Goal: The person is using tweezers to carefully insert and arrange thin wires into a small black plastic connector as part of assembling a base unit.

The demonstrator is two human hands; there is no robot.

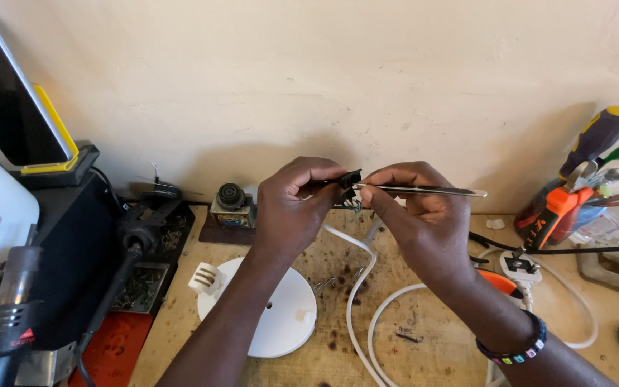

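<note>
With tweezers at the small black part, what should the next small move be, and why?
Probably ease the tweezers tip further into the small black part. The left hand pinches that part steady and the right hand already has the tip at its edge; what it grips is hidden.

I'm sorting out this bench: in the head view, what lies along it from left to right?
Hot air gun → white round plate → white cable → white plug → screwdrivers.

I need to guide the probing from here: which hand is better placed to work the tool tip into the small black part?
Right, probably. The right hand grips the slim silver metal tweezers, their tip already at the small black plastic part. The left hand pinches that part, so it looks better suited to steadying.
</note>
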